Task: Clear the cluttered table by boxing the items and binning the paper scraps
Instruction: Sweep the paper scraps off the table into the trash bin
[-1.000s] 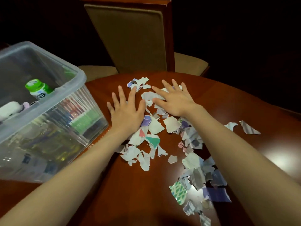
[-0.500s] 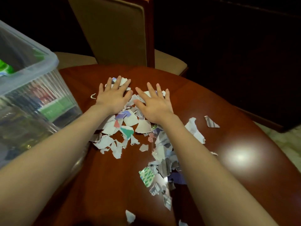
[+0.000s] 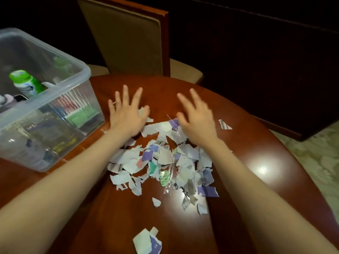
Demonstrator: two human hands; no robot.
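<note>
A pile of torn paper scraps [image 3: 165, 162] lies on the reddish wooden counter [image 3: 266, 154]. At the pile's far edge both hands are spread flat with straight fingers, holding nothing. The left hand [image 3: 126, 114] touches a scrap with its thumb; the right hand [image 3: 197, 118] is blurred. A clear plastic box [image 3: 80, 70] stands left of the pile with a green-capped bottle [image 3: 25, 83] inside. One stray scrap [image 3: 225, 125] lies right of the pile, another folded piece [image 3: 147, 241] nearer the viewer. A padded chair [image 3: 128, 37] stands beyond the pile.
</note>
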